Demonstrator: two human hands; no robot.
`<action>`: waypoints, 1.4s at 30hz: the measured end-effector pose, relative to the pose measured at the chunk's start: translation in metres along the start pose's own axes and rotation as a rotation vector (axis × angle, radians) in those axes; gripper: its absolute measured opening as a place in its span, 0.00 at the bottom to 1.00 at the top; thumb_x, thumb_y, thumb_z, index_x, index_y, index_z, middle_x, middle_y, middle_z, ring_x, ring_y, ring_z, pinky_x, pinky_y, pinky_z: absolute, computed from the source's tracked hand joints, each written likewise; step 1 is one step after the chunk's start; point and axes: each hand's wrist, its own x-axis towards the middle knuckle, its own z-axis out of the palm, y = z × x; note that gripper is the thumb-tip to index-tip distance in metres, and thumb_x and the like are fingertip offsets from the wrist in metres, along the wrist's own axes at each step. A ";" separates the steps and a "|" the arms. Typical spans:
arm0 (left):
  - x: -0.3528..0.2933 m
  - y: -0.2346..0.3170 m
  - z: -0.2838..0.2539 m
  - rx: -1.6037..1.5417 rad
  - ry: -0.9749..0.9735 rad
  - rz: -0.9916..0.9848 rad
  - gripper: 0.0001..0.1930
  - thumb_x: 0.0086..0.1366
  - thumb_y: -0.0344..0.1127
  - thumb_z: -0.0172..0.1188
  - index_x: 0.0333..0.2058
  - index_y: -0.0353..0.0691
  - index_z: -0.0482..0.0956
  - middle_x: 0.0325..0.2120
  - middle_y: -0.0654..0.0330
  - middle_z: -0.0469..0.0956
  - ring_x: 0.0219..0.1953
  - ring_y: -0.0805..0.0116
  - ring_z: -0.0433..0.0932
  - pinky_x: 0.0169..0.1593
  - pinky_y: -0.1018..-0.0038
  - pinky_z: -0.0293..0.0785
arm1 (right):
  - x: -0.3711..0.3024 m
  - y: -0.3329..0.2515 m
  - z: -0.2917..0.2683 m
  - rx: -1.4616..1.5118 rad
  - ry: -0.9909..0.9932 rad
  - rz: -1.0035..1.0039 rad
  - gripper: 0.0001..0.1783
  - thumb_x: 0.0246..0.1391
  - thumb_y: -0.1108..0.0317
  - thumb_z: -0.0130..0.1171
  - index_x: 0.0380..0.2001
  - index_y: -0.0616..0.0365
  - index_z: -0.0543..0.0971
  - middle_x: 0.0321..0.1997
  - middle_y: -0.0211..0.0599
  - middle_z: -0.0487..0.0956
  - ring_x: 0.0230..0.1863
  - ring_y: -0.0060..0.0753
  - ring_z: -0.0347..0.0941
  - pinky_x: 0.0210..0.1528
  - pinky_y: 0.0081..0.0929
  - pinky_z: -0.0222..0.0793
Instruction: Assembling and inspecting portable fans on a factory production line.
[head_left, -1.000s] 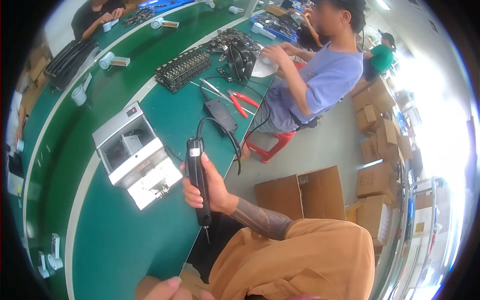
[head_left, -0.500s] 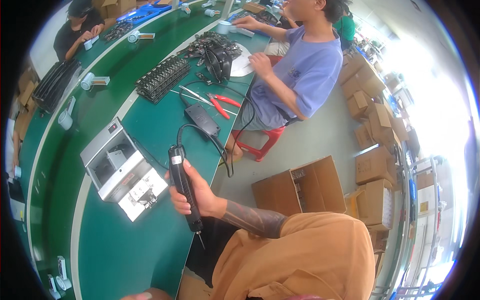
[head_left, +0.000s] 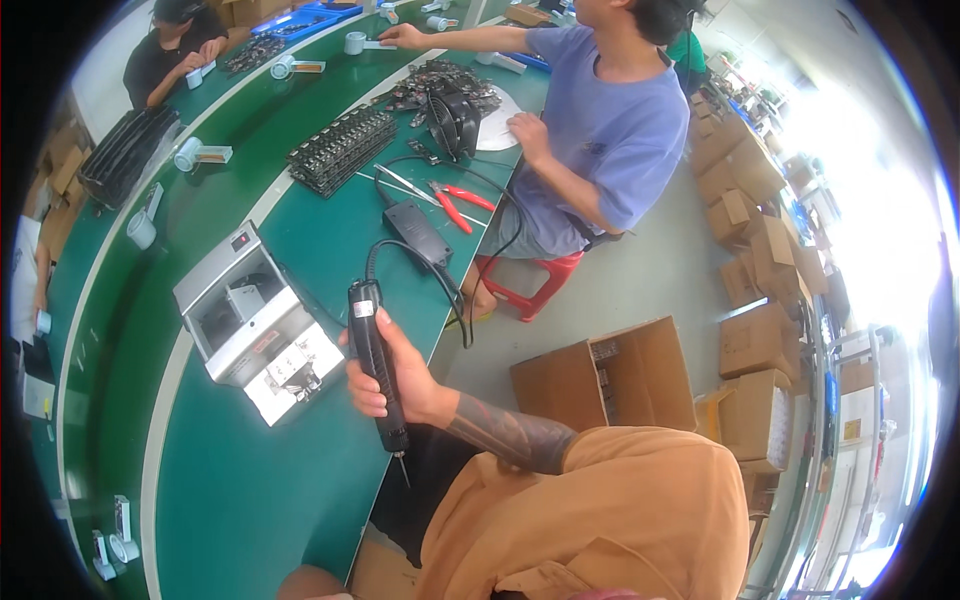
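Observation:
My right hand is wrapped round a black electric screwdriver, its thin bit pointing down past the table's edge. The cord leaves the tool's upper end and curls toward a black power adapter on the table. Just left of the hand stands a grey box-shaped screw feeder with an open top and a bright white front plate. A rounded bit of skin shows at the lower edge, too cropped to make out. No fingers of my left hand can be seen.
Red-handled cutters, tweezers and a stack of black strips lie farther up the table. Light-blue round-headed parts sit along the green belt. A co-worker in a blue shirt sits ahead; an open carton stands on the floor.
The view has shifted slightly; my right hand keeps its grip on the screwdriver. Fingers at the lower edge have left view. The co-worker's hand has stretched left to a light-blue part on the belt.

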 end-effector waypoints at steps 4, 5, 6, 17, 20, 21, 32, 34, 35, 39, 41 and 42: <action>-0.003 -0.002 -0.013 0.065 -0.094 0.034 0.03 0.55 0.25 0.59 0.24 0.38 0.78 0.19 0.59 0.79 0.24 0.66 0.80 0.36 0.69 0.81 | 0.001 0.005 0.000 -0.037 0.010 -0.010 0.34 0.65 0.30 0.33 0.48 0.50 0.68 0.15 0.29 0.62 0.11 0.25 0.57 0.14 0.24 0.57; -0.006 -0.003 -0.012 0.067 -0.096 0.036 0.03 0.55 0.25 0.59 0.24 0.38 0.78 0.19 0.59 0.79 0.24 0.66 0.80 0.36 0.69 0.81 | 0.001 0.006 0.001 -0.052 0.011 -0.004 0.34 0.65 0.30 0.33 0.48 0.50 0.68 0.15 0.29 0.62 0.11 0.25 0.57 0.14 0.24 0.57; -0.011 -0.005 -0.008 0.119 -0.041 0.082 0.03 0.56 0.25 0.58 0.24 0.38 0.78 0.19 0.59 0.80 0.24 0.66 0.80 0.35 0.68 0.81 | 0.001 0.006 0.001 -0.051 0.009 -0.004 0.34 0.65 0.30 0.33 0.48 0.50 0.68 0.15 0.29 0.62 0.11 0.25 0.57 0.14 0.24 0.57; -0.014 -0.016 -0.020 0.059 0.068 0.200 0.05 0.55 0.26 0.56 0.21 0.34 0.78 0.17 0.57 0.79 0.20 0.67 0.78 0.30 0.71 0.78 | -0.001 0.007 0.002 -0.058 0.017 -0.010 0.34 0.65 0.30 0.33 0.49 0.50 0.68 0.15 0.29 0.62 0.11 0.25 0.57 0.14 0.24 0.56; -0.008 -0.005 -0.002 0.181 0.275 -0.007 0.06 0.55 0.25 0.57 0.21 0.33 0.78 0.17 0.56 0.79 0.21 0.66 0.79 0.31 0.71 0.79 | -0.001 0.001 -0.003 -0.001 0.001 -0.020 0.34 0.65 0.30 0.33 0.49 0.49 0.68 0.15 0.29 0.62 0.11 0.25 0.56 0.14 0.24 0.57; -0.005 -0.005 -0.003 0.127 0.157 0.013 0.05 0.55 0.25 0.58 0.21 0.33 0.79 0.17 0.56 0.79 0.22 0.65 0.80 0.31 0.70 0.79 | -0.001 -0.004 -0.006 -0.005 -0.004 -0.010 0.34 0.65 0.30 0.33 0.49 0.49 0.68 0.15 0.29 0.62 0.11 0.25 0.56 0.14 0.24 0.57; -0.024 -0.032 -0.013 0.006 0.206 0.371 0.12 0.56 0.29 0.55 0.14 0.37 0.72 0.13 0.59 0.75 0.17 0.67 0.78 0.25 0.74 0.78 | -0.004 0.005 -0.004 -0.063 0.079 -0.092 0.34 0.65 0.30 0.35 0.49 0.50 0.67 0.16 0.27 0.62 0.12 0.23 0.57 0.14 0.25 0.55; -0.027 -0.033 -0.006 0.004 0.507 0.540 0.11 0.54 0.31 0.53 0.14 0.41 0.68 0.09 0.63 0.71 0.12 0.70 0.74 0.20 0.75 0.74 | -0.003 0.009 -0.002 -0.023 0.098 -0.079 0.34 0.64 0.30 0.34 0.49 0.50 0.68 0.14 0.27 0.60 0.11 0.22 0.55 0.13 0.24 0.52; -0.025 -0.033 -0.006 -0.045 0.516 0.579 0.11 0.55 0.30 0.53 0.15 0.42 0.66 0.06 0.65 0.68 0.10 0.70 0.72 0.17 0.76 0.71 | -0.002 0.011 -0.002 -0.037 0.086 -0.082 0.34 0.64 0.30 0.34 0.49 0.50 0.67 0.14 0.27 0.59 0.10 0.23 0.54 0.13 0.24 0.53; -0.024 -0.032 0.001 0.019 0.651 0.598 0.15 0.61 0.34 0.50 0.15 0.42 0.63 0.07 0.66 0.69 0.09 0.70 0.72 0.16 0.76 0.73 | -0.005 0.011 0.007 -0.054 0.122 -0.062 0.32 0.65 0.31 0.34 0.48 0.50 0.67 0.15 0.28 0.60 0.11 0.23 0.56 0.14 0.24 0.54; -0.041 -0.045 -0.015 0.080 0.521 0.453 0.11 0.55 0.29 0.51 0.15 0.40 0.66 0.10 0.61 0.69 0.13 0.65 0.69 0.20 0.74 0.67 | -0.006 0.006 0.009 -0.055 0.154 -0.070 0.32 0.66 0.33 0.34 0.48 0.50 0.67 0.15 0.28 0.61 0.12 0.24 0.56 0.14 0.24 0.55; -0.047 -0.052 -0.021 0.147 0.434 0.325 0.07 0.50 0.25 0.53 0.15 0.37 0.69 0.14 0.57 0.68 0.17 0.61 0.65 0.23 0.72 0.61 | -0.005 0.006 0.009 -0.032 0.158 -0.072 0.31 0.66 0.33 0.34 0.48 0.50 0.66 0.15 0.29 0.61 0.12 0.24 0.56 0.14 0.24 0.55</action>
